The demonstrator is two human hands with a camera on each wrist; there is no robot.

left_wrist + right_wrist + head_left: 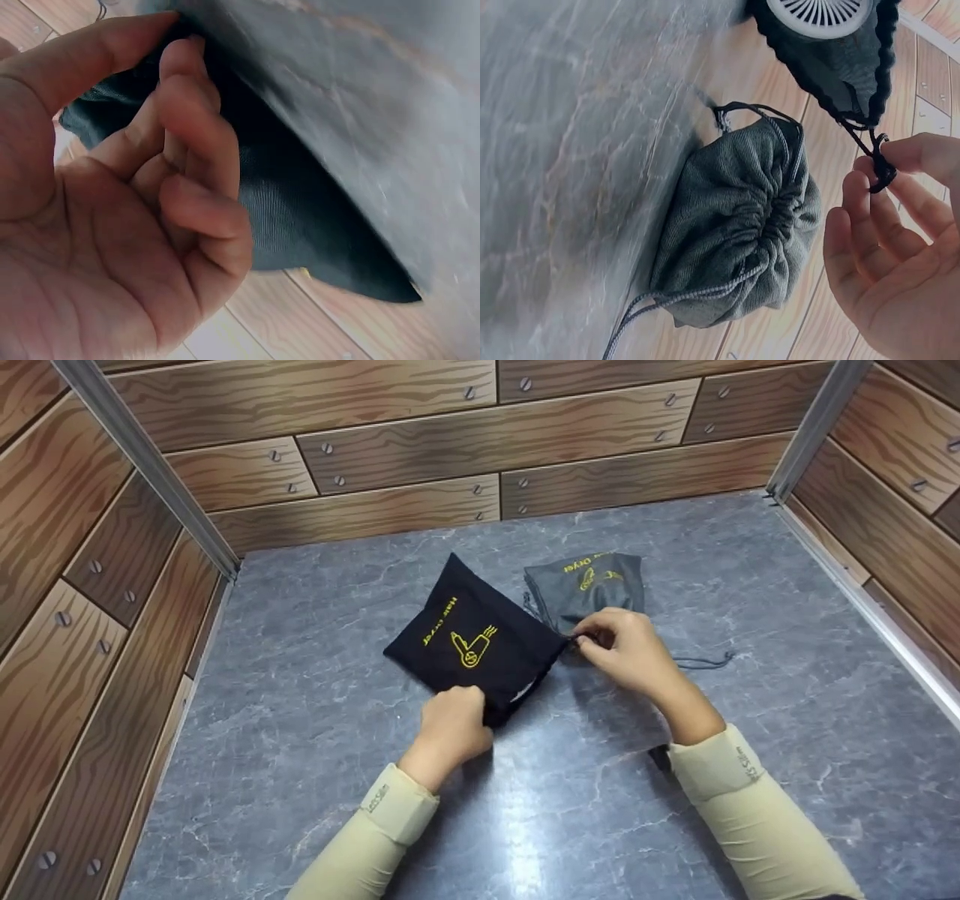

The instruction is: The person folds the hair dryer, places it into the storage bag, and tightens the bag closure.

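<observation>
A black drawstring bag (495, 615), printed in yellow with "Hair Dryer" and a hair dryer picture, stands tilted in the middle of the table. My left hand (454, 724) pinches the bag's near edge between thumb and fingers; in the left wrist view the dark cloth (277, 202) runs past the curled fingers. The knotted end of its black drawstring (883, 169) is between the thumb and fingers of my right hand (630, 649). Through the bag's open mouth, a round white grille (821, 28) shows in the right wrist view.
Behind my right hand sits a grey drawstring bag (615, 581), its mouth gathered closed. One of its grey cords (705, 662) trails to the right on the marbled table (300, 780). Wood-patterned walls (390, 442) stand at the back and both sides.
</observation>
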